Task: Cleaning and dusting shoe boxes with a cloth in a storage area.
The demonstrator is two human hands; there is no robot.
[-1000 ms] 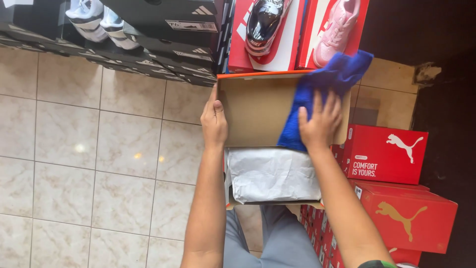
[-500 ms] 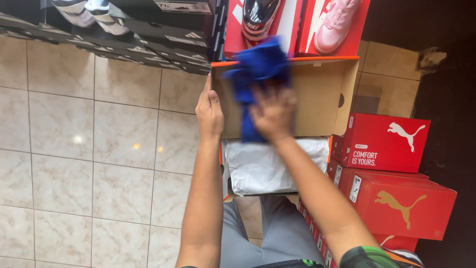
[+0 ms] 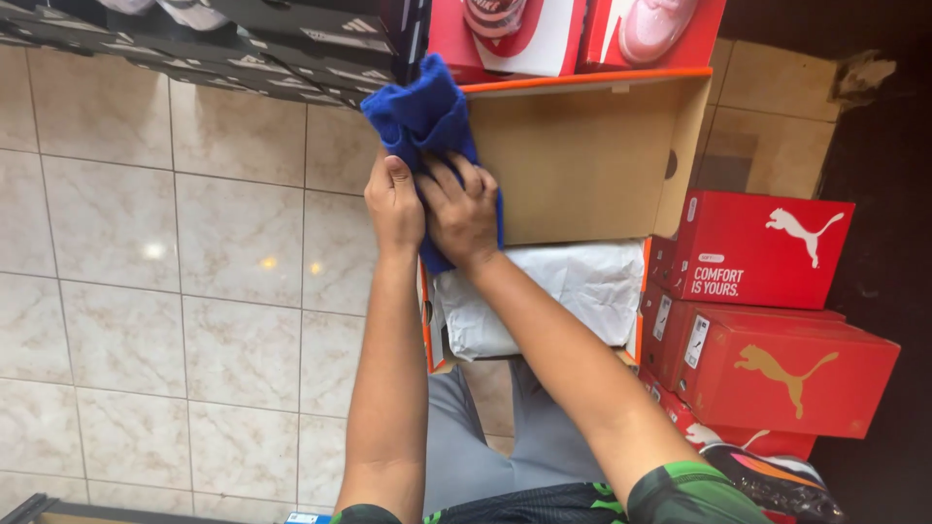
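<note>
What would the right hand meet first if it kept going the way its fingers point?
The right hand already presses the blue cloth, so that comes first. Beyond the cloth, its line runs up-left over the open lid's corner toward the dark shoe boxes, though depth there is unclear.

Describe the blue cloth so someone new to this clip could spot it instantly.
Find the open orange-edged shoebox on the person's lap, above the tiled floor. At its raised lid's left edge, both hands press a bunched cloth. It is the only deep-blue thing among red boxes.
</note>
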